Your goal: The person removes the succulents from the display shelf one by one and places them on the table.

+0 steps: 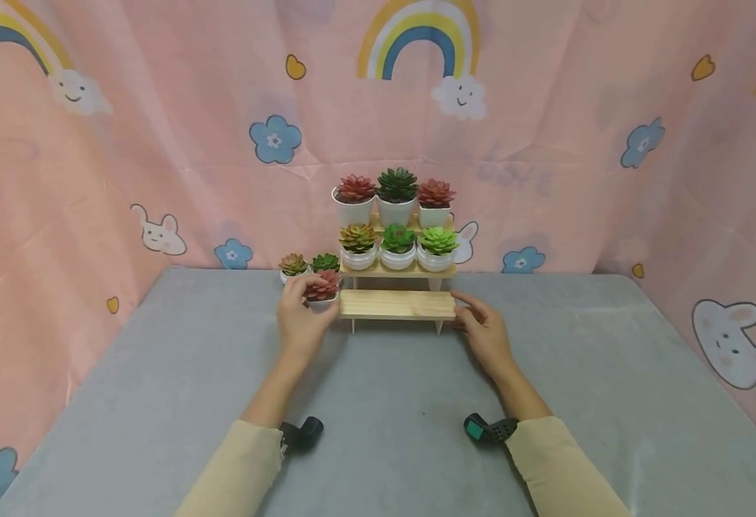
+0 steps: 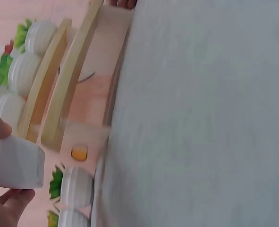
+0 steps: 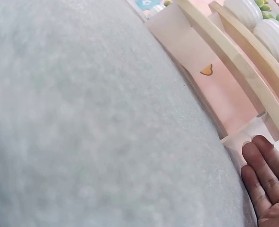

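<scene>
Left hand (image 1: 303, 316): pinches a small white pot (image 2: 16, 163) between thumb and fingers; it looks raised off the worktop (image 1: 384, 402).
Red plant (image 1: 323, 285): sits in that pinched pot, just beside the left end of the bottom shelf (image 1: 397, 305).
Right hand (image 1: 486, 337): at the shelf's right end, fingers fairly straight around its side and gripping no pot; how firmly it presses there, I cannot tell.
Bottom shelf: wooden top visible along its length, on pale legs (image 1: 439, 327).
Middle shelf (image 1: 397, 273): carries a yellow-orange plant (image 1: 357, 238), a green plant (image 1: 398, 238) and a bright green plant (image 1: 439, 241), side by side in white pots.
Top shelf (image 1: 375, 224): carries a dark green plant (image 1: 396, 185) between two more red ones.
Pots by the left hand: an orange-green plant (image 1: 294, 264) and a small green plant (image 1: 325, 263) stand on the worktop, left of the stand.
Step in hand: seemingly, bringing the red plant to the bottom shelf while the right hand steadies it.
Next move: probably calls for lifting the pot over the shelf's left edge, level, and lowering it without nudging the stand.
</scene>
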Demonstrator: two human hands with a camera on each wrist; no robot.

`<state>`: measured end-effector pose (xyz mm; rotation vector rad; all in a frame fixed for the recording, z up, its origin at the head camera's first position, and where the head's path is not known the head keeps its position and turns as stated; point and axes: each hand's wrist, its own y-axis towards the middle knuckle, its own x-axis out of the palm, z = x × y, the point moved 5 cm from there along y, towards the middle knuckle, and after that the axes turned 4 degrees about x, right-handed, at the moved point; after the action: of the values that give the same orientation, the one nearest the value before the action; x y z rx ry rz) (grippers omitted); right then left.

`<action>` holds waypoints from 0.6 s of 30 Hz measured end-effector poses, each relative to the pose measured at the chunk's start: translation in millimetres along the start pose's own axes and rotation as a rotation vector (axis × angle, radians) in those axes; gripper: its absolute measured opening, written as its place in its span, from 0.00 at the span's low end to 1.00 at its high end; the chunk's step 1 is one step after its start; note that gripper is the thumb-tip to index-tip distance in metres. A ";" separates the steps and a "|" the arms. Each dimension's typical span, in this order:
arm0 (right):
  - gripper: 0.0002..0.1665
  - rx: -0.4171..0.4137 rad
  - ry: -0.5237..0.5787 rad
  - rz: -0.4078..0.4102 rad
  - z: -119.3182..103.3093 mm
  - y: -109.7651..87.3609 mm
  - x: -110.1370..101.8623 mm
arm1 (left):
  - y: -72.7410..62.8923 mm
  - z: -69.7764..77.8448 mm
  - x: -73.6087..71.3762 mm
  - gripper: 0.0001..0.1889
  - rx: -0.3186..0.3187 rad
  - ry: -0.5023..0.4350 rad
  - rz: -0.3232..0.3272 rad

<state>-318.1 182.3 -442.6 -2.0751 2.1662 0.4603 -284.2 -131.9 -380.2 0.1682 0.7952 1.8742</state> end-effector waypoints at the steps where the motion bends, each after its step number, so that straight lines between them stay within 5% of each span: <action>1: 0.23 0.005 0.002 0.000 0.2 -0.2 -0.1 | 1.7 -1.6 -3.2 0.15 -0.004 0.008 0.002; 9: 0.23 0.011 -0.003 -0.011 -23.7 -11.4 -2.0 | 24.4 -10.3 -32.5 0.14 0.008 0.080 0.034; 18: 0.23 0.024 -0.024 -0.005 -0.8 0.5 0.4 | 55.7 -25.3 -58.9 0.13 0.014 0.111 0.085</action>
<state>-318.5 181.7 -441.8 -2.0515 2.1418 0.4537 -312.5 -207.1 -352.7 0.1093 0.8889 1.9722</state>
